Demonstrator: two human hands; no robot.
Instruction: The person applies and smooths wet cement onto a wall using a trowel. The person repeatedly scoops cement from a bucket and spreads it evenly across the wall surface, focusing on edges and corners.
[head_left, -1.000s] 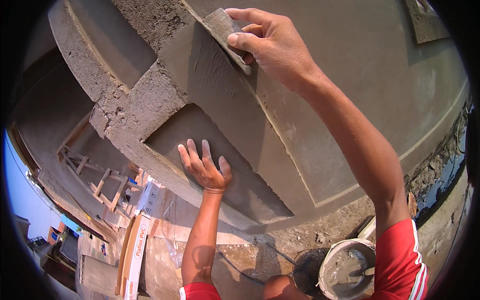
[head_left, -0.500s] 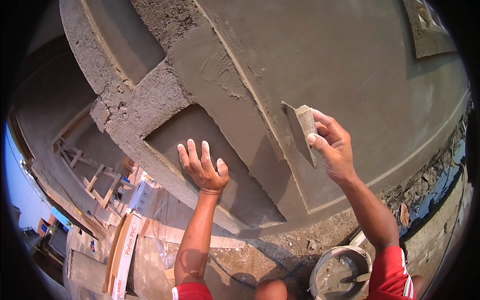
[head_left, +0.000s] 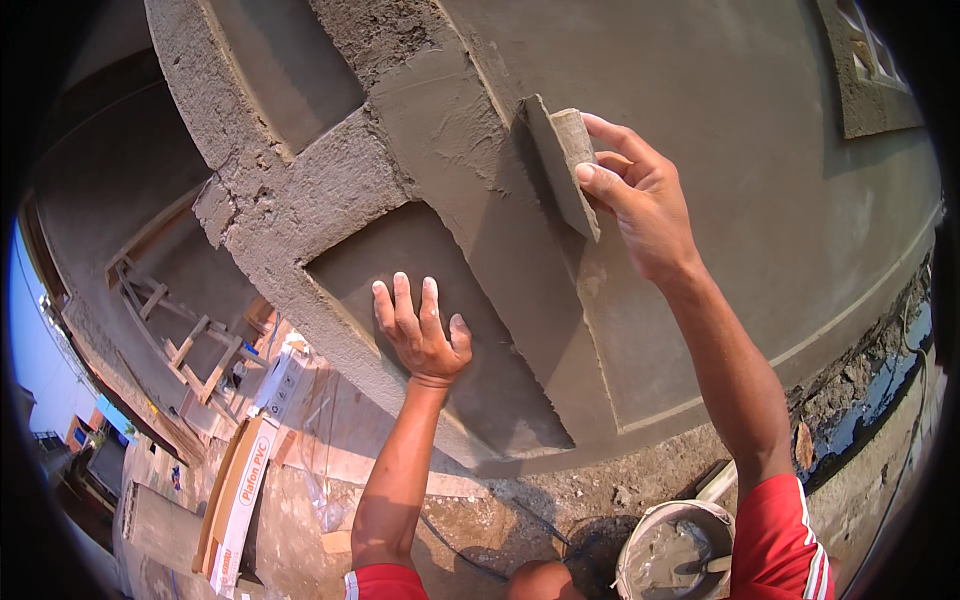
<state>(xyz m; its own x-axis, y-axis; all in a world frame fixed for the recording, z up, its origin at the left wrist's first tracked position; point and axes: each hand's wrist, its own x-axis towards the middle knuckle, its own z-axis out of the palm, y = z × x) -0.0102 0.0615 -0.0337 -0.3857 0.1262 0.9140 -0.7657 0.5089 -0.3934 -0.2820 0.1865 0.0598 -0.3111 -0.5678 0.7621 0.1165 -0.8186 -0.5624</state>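
My right hand (head_left: 635,200) grips a small plastering float by its worn, cement-coated handle (head_left: 573,138). The thin flat blade (head_left: 558,165) is tilted along the raised edge of a wet cement band (head_left: 490,220) on the grey wall; whether it touches is unclear. My left hand (head_left: 422,335) rests with fingers stretched out on the smooth recessed panel (head_left: 400,250) and holds nothing. Rough mortar strips (head_left: 310,180) frame that panel and a second recess (head_left: 285,60) above it.
Below my right arm stands a bucket (head_left: 640,530) of wet mortar with a handle sticking out. A long cardboard box (head_left: 245,495) lies lower left, beyond it a wooden frame (head_left: 205,350). A vent opening (head_left: 875,60) is at upper right; a cable runs along the ground.
My right hand has carried the float up and slightly left along the band's edge, where the ridge now looks scraped down. The left hand stays spread on the panel.
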